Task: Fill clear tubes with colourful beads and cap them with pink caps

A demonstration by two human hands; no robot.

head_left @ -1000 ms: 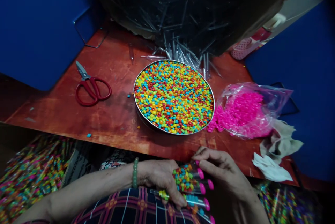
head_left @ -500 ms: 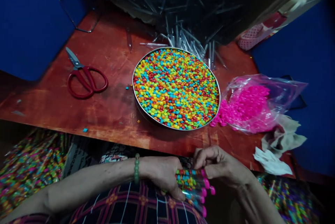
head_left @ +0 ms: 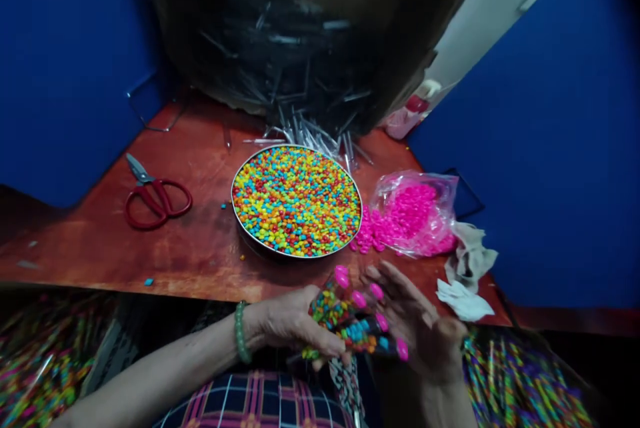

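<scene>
Item: tubes (head_left: 353,321), a bundle of clear plastic ones filled with coloured candy and closed with pink caps (head_left: 358,299). Location: at 6 o'clock in your view, over your lap, just off the near edge of the tabletop (head_left: 190,261).

Your left hand (head_left: 293,328) is closed around the bundle from the 9 o'clock side, fingers wrapped over the filled lengths. Your right hand (head_left: 415,328) is spread wide, palm against the capped ends at 3 o'clock, touching but not gripping. A green bracelet (head_left: 241,341) sits on your left wrist.

Handling, by judgement: light, stiff and smooth, so the tubes will likely slide against each other and fan out; several already point different ways. Hold them round the middle of the filled part, not by the caps, which may pull off. Thin plastic could crack if squeezed hard.

Surroundings:
- Pan (head_left: 239,221), round metal, heaped with loose candy (head_left: 297,201), at 12 o'clock from your hands.
- Bag (head_left: 440,181) of pink caps, at 1 o'clock, some spilled beside the pan.
- Cloths (head_left: 467,275), crumpled, at 2 o'clock.
- Scissors (head_left: 155,201), red-handled, at 10 o'clock, well apart.
- Empty clear tubes (head_left: 310,131), a pile behind the pan.
- Stray candies on the tabletop near its front edge.
</scene>
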